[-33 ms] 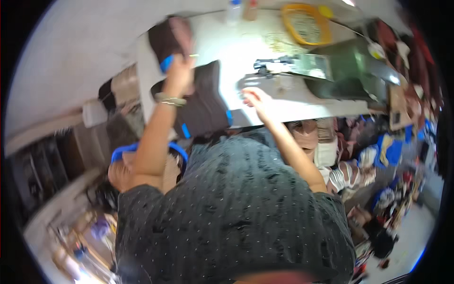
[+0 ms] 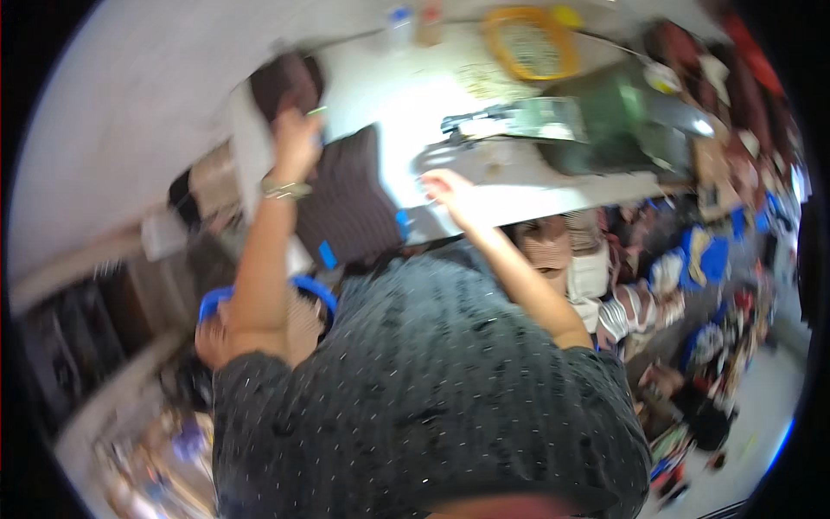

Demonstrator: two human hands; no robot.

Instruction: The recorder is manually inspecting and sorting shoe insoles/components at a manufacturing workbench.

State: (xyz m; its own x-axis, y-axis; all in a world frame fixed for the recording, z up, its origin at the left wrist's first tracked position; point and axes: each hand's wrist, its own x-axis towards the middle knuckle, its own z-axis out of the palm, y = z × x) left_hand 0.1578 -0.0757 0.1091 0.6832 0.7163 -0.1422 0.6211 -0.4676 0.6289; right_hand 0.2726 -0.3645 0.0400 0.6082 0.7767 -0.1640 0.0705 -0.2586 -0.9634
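Observation:
A dark folded fabric piece (image 2: 275, 80) lies at the far left of the white table. Over its near edge my left hand (image 2: 296, 145), wearing a bracelet, is closed on the cloth, though motion smears the fingertips. A small green strip shows beside the fingers. Just right of and nearer than that hand is a larger dark ribbed fabric stack (image 2: 350, 203) with blue tabs (image 2: 327, 254) at its near corners. My right hand (image 2: 446, 185) hovers over the table to the right of the stack, fingers loosely bent and apart, holding nothing I can see.
A dark-and-green sewing machine (image 2: 596, 121) occupies the table's right side. Behind it stand a yellow basket (image 2: 491, 43) and two bottles (image 2: 400, 30). Below the left edge is a blue tub (image 2: 324, 290) with striped cloth. Piles of garments (image 2: 549, 246) lie below the right edge.
The view has shifted, so the table sits further left. My left hand now covers the blue tab of the far fabric piece, which has turned slightly. The right fingers have drawn closer together.

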